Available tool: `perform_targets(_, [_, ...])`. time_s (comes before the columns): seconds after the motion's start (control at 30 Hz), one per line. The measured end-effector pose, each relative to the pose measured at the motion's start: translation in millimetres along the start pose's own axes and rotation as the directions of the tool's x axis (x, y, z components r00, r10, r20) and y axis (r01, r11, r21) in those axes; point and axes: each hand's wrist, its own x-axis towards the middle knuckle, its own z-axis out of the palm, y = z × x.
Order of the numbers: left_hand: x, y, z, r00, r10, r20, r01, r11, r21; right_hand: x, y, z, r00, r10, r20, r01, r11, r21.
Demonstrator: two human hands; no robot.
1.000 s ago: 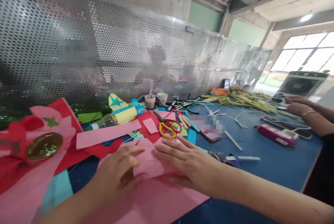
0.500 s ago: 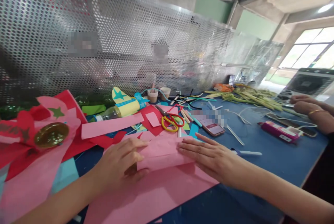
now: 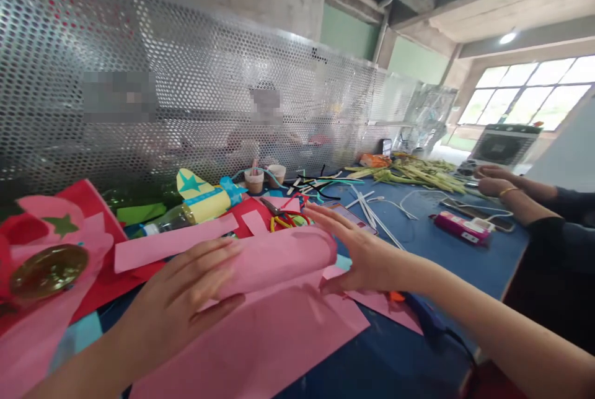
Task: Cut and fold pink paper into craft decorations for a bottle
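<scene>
A sheet of pink paper (image 3: 283, 256) is curled into a roll in the middle, above a larger flat pink sheet (image 3: 274, 349). My left hand (image 3: 195, 284) is closed over the roll's left end, fingers on top and thumb below. At the right end my right hand (image 3: 357, 247) has its fingers and thumb spread apart, fingertips above the roll and thumb low on the paper. Whatever lies inside the roll is hidden. Just behind it are scissors (image 3: 292, 218) with red and yellow handles, partly covered.
A bottle wrapped in yellow and blue paper (image 3: 209, 204) lies at the back left. Red and pink paper around a brown bottle base (image 3: 49, 269) stands far left. A purple power strip (image 3: 460, 227) and another person's hands (image 3: 499, 188) are at right. A corded blue tool (image 3: 425, 318) sits under my right forearm.
The view has turned right. The pink paper, flatter before, is now a rounded roll. My right hand has gone from lying flat on it to spread around its right end.
</scene>
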Motion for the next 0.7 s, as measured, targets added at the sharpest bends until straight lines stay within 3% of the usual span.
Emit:
perform_targets(0.07, [1.7, 4.1, -5.3, 0.999, 0.028, 0.022, -0.027, 1.0, -0.015, 6.8, -4.9, 8.3, 0.997, 0.068, 0.026, -0.07, 0.995, 0.068])
perform_targets(0.1, [1.8, 5.0, -6.5, 1.0, -0.014, 0.027, 0.015, 0.999, -0.032, 9.6, -5.8, 12.0, 0.993, 0.116, 0.016, -0.117, 0.985, 0.125])
perform_targets(0.17, [0.5, 2.4, -4.9, 0.972, -0.235, 0.0, 0.234, 0.968, -0.089, 14.4, -3.8, 17.5, 0.979, 0.204, -0.027, -0.191, 0.95, 0.247])
perform_targets(0.2, [-1.0, -1.7, -2.0, 0.915, -0.403, -0.022, 0.397, 0.907, -0.14, 16.7, -1.3, 19.4, 0.971, 0.234, -0.048, -0.21, 0.932, 0.297])
perform_targets(0.27, [-4.4, -14.9, 7.2, 0.722, -0.692, -0.016, 0.651, 0.686, -0.324, 21.9, 3.9, 22.7, 0.958, 0.278, -0.074, -0.231, 0.898, 0.374])
perform_targets(0.33, [-5.6, -29.8, 18.5, 0.596, -0.793, 0.125, 0.713, 0.452, -0.536, 28.1, 6.2, 26.4, 0.947, 0.314, -0.067, -0.245, 0.841, 0.482])
perform_targets(0.37, [-4.0, -35.2, 23.6, 0.565, -0.782, 0.262, 0.732, 0.329, -0.596, 31.4, 5.2, 28.9, 0.946, 0.319, -0.051, -0.243, 0.807, 0.538])
perform_targets(0.43, [5.2, -37.3, 30.3, 0.538, -0.73, 0.422, 0.732, 0.158, -0.662, 38.1, -0.9, 35.6, 0.953, 0.301, -0.015, -0.223, 0.737, 0.639])
perform_targets(0.5, [21.8, -26.3, 31.1, 0.525, -0.703, 0.479, 0.705, 0.044, -0.708, 43.5, -10.9, 43.7, 0.962, 0.272, 0.021, -0.208, 0.68, 0.703])
perform_targets(0.6, [51.7, 1.7, 27.1, 0.598, -0.608, 0.522, 0.598, -0.095, -0.796, 45.9, -24.9, 49.9, 0.964, 0.258, 0.058, -0.212, 0.624, 0.752])
perform_targets(0.63, [59.8, 9.7, 26.3, 0.591, -0.619, 0.517, 0.567, -0.138, -0.812, 44.6, -27.3, 48.2, 0.969, 0.241, 0.061, -0.207, 0.647, 0.733])
perform_targets(0.7, [69.8, 19.5, 26.4, 0.507, -0.667, 0.546, 0.558, -0.23, -0.798, 38.3, -26.1, 37.8, 0.98, 0.191, 0.058, -0.184, 0.76, 0.623])
